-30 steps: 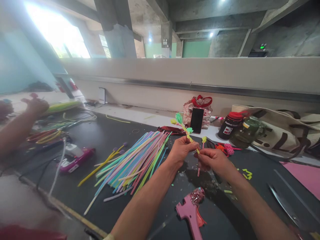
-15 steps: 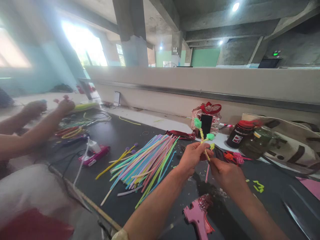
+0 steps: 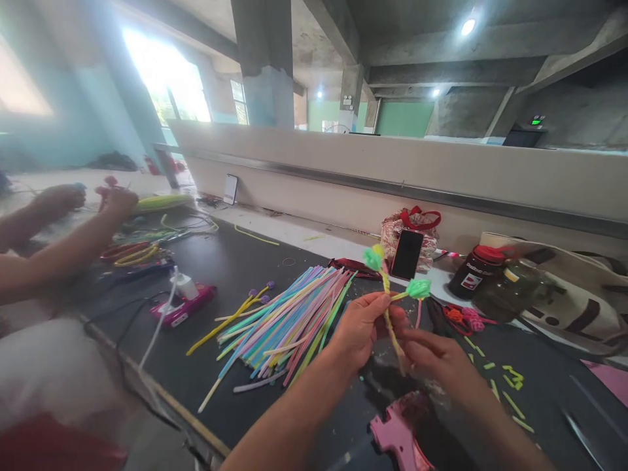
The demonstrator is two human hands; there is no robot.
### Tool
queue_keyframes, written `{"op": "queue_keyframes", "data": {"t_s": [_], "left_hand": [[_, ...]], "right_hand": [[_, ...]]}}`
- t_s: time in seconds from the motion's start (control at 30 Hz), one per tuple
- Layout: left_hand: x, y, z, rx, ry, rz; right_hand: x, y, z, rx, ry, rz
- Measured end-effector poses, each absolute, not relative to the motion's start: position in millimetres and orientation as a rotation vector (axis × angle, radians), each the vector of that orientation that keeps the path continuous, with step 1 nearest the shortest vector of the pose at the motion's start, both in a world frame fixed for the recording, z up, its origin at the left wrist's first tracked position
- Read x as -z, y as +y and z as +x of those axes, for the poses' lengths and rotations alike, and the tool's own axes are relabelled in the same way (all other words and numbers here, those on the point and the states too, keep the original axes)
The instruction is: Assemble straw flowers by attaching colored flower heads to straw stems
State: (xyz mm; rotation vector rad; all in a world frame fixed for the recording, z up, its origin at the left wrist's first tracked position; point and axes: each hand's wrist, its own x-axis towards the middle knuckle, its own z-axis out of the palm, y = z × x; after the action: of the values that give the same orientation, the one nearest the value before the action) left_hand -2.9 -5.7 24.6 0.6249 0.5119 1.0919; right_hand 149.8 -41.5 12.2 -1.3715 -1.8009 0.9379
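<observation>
My left hand (image 3: 360,327) pinches the yellow stem of a pipe-cleaner flower (image 3: 386,288), held upright over the dark table. Two green fuzzy heads top its branches, with a bit of yellow behind the left one. Closed fingers of my right hand (image 3: 432,360) are at the lower end of the same stem, slightly blurred. Left of my hands lies a fanned pile of pastel pipe cleaners (image 3: 289,320). A pink glue gun (image 3: 395,435) rests below my hands, partly behind my right forearm.
A finished yellow stem with purple balls (image 3: 230,320) lies left of the pile, near a magenta device (image 3: 184,307) with cables. Behind stand a phone (image 3: 407,254), a black bottle (image 3: 473,271) and a bag (image 3: 564,288). Yellow-green scraps (image 3: 513,379) lie right. Another person's hands (image 3: 115,199) work at far left.
My left hand and the flower have moved slightly left and down, and the flower has turned. My right hand has shifted down along the stem. The camera view has shifted a little.
</observation>
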Motion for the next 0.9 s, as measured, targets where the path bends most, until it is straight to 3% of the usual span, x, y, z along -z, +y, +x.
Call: {"op": "queue_keyframes", "data": {"t_s": [0.33,0.9], "left_hand": [[-1,-5,-1,-0.971,0.401,0.627],[10,-8,13,-0.970,0.455,0.625]], "right_hand": [[-2,-22,126,-1.181,-0.955,-1.041],[10,-25,125,-1.014,-0.857,-1.104]]}}
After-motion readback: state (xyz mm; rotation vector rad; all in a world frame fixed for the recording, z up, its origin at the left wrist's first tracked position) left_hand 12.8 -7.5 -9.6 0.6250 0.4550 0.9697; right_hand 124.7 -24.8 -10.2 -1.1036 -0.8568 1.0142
